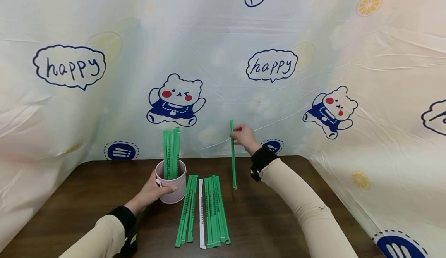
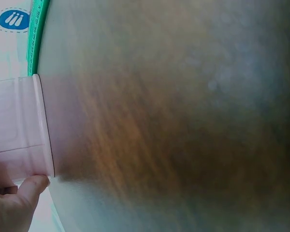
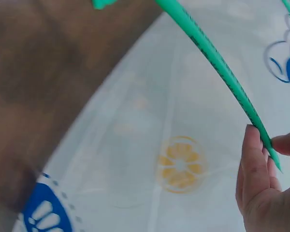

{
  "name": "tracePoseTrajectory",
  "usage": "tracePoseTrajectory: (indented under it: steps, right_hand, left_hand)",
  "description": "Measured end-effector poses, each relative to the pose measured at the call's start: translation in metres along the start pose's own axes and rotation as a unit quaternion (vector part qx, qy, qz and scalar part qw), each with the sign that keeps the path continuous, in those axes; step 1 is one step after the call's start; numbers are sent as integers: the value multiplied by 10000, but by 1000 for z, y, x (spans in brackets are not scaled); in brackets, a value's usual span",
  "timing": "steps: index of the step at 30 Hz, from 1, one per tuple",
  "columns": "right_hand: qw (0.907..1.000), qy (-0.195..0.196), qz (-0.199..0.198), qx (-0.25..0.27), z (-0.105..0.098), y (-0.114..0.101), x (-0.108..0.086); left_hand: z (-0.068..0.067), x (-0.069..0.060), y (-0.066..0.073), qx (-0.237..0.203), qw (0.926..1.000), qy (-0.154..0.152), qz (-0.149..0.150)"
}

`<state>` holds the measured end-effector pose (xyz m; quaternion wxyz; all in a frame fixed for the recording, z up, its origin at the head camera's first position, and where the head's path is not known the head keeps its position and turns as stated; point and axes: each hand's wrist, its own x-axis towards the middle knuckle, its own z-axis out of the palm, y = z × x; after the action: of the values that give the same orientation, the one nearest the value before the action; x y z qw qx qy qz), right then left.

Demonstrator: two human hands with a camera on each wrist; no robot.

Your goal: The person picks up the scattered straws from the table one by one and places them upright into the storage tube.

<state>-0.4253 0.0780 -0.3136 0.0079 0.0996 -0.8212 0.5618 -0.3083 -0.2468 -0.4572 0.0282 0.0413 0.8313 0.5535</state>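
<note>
My right hand (image 1: 245,137) pinches a green wrapped straw (image 1: 233,165) near its upper end. The straw hangs almost upright above the back of the table; in the right wrist view, thumb and fingers meet on the straw (image 3: 217,63) close to its tip. My left hand (image 1: 153,188) grips a small pink bucket (image 1: 174,194), thumb across its front, the other fingers mostly hidden behind it. Several green straws (image 1: 167,149) stand upright in the bucket. In the left wrist view the thumb lies against the wall of the bucket (image 2: 17,125) near an edge.
Right of the bucket, several green straws (image 1: 214,211) lie in a row on the dark wooden table (image 1: 278,219), with one white wrapped straw (image 1: 201,213) among them. A printed cloth (image 1: 223,56) hangs behind the table's back edge and round its sides.
</note>
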Motion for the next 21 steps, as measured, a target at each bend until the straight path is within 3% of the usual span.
tracePoseTrajectory:
  steps: [10,21]
  right_hand:
    - [9955,379,-853,176,16,-62,3]
    - [9857,228,-1284,1068,65,-100,-4]
  left_hand:
    - [-2,1,0,28,10000,0,-6]
    - [0,1,0,-39,10000,33,-12]
